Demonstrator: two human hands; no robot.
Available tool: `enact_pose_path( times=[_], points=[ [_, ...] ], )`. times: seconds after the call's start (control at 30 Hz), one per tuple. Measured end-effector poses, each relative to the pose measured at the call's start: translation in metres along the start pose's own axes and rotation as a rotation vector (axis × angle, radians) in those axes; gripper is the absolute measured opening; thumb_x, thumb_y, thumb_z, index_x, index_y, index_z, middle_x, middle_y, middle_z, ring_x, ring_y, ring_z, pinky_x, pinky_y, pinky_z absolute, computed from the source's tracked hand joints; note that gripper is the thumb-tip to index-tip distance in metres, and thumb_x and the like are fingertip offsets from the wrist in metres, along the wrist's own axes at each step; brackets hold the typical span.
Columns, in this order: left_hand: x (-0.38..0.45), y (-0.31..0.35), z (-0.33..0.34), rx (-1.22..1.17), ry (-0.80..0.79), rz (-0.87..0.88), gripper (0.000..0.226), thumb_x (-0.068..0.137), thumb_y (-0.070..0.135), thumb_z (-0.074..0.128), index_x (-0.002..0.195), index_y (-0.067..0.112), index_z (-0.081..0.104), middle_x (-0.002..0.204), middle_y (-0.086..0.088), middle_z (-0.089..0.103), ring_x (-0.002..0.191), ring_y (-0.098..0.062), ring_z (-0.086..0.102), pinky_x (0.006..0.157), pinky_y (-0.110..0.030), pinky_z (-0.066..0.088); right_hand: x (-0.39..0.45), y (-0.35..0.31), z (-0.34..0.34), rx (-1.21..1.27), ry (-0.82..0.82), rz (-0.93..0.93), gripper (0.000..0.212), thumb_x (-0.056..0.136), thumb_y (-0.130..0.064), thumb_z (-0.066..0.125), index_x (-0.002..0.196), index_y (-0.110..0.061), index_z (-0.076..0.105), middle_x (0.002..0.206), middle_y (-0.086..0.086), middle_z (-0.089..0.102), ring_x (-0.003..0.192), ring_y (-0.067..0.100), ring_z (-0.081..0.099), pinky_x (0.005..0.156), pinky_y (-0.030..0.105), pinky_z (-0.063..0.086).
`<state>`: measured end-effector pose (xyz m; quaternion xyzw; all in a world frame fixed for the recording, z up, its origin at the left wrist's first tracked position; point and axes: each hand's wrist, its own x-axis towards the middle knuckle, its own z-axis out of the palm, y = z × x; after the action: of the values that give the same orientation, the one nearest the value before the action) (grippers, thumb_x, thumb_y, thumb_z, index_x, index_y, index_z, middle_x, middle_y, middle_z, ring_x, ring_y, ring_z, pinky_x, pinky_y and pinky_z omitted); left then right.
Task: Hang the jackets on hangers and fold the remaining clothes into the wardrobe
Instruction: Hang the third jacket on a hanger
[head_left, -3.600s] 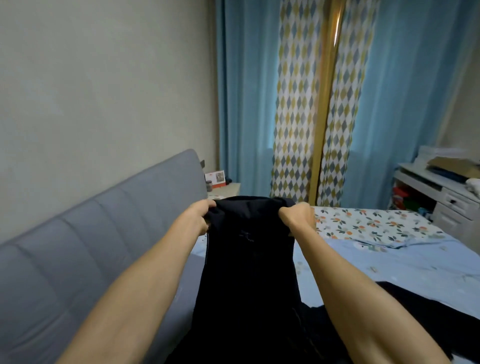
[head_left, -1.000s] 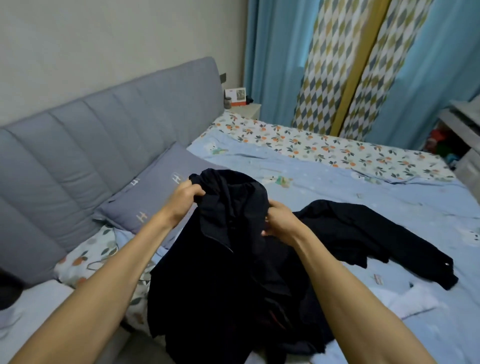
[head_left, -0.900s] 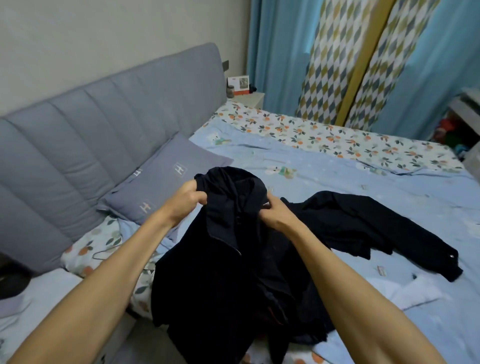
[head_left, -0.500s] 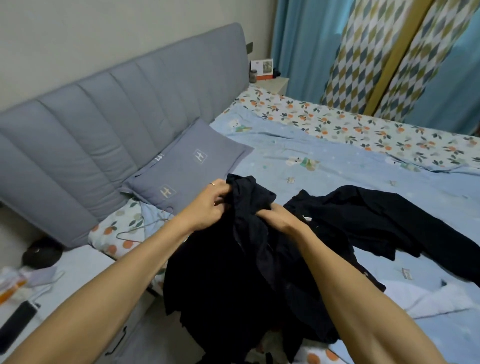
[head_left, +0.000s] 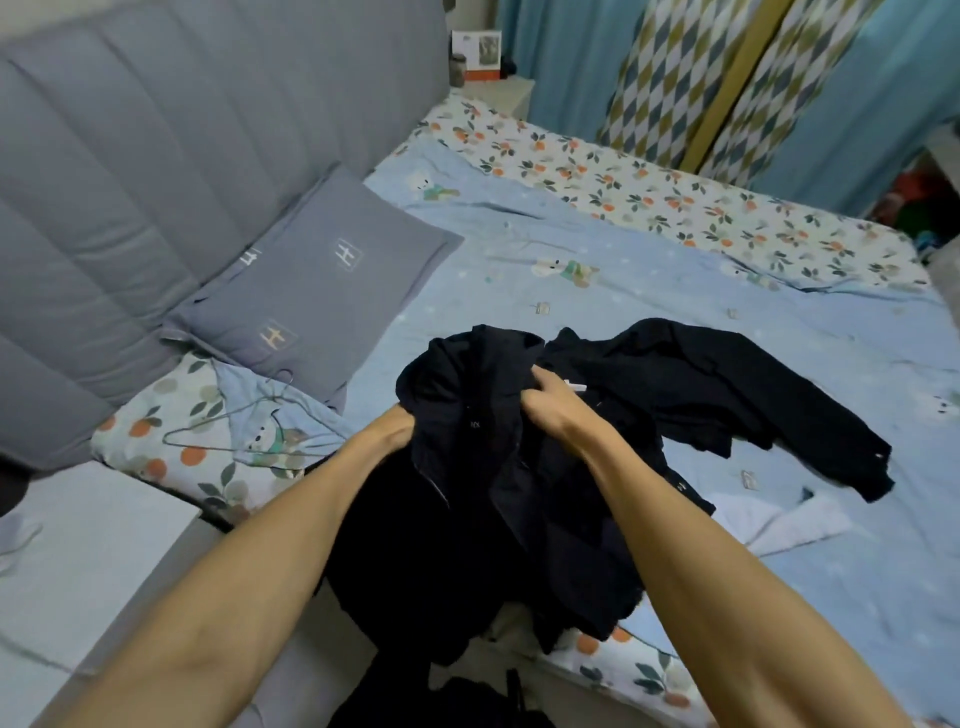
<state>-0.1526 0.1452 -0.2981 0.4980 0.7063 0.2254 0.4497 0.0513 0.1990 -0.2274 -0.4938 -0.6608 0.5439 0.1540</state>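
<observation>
Gripping one dark navy zip-front fabric jacket (head_left: 467, 467) at its collar end, both hands curled into the cloth: left hand (head_left: 397, 428) half buried under the left shoulder fold, right hand (head_left: 545, 402) pinching the opposite edge with fingers bent. Holding it up by the top, probably so that the body hangs free over the bed edge below the hands and the neck opening stays spread for a hanger. Lying just beyond the right hand, touching the held jacket: a second black long-sleeved garment (head_left: 727, 395), flat on the light blue cartoon-print bedsheet (head_left: 675, 291), sleeve trailing away to the right. Waiting left of the left hand, on the floral pillow corner: thin grey wire hangers (head_left: 228, 421), apparently two, overlapping, count uncertain. Resting farther off behind them, against the padded headboard: one grey square embroidered cushion (head_left: 311, 291). No wardrobe in view.
</observation>
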Motion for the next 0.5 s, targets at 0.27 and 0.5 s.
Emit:
enact_pose_path(
  times=[0.27,0.5],
  points=[
    [0.051,0.004,0.021,-0.05,-0.209,0.022,0.013,0.099,0.002,0.05,0.111,0.008,0.054,0.101,-0.005,0.054,0.101,-0.02,0.043,0.069,-0.017,0.04,0.009,0.039,-0.008,-0.255,0.224,0.025,0.008,0.084,-0.008,0.06,0.084,-0.002,0.064,0.09,0.006,0.07,0.083,0.014,0.063,0.073,0.023,0.049],
    [0.078,0.018,0.041,0.091,-0.285,0.102,0.015,0.096,0.012,0.058,0.109,0.009,0.065,0.106,-0.004,0.062,0.099,-0.017,0.054,0.081,-0.026,0.039,0.012,0.052,-0.016,-0.344,0.331,0.135,0.028,0.091,-0.013,0.054,0.068,-0.008,0.039,0.065,0.001,0.048,0.061,0.013,0.038,0.054,0.031,0.032]
  ],
)
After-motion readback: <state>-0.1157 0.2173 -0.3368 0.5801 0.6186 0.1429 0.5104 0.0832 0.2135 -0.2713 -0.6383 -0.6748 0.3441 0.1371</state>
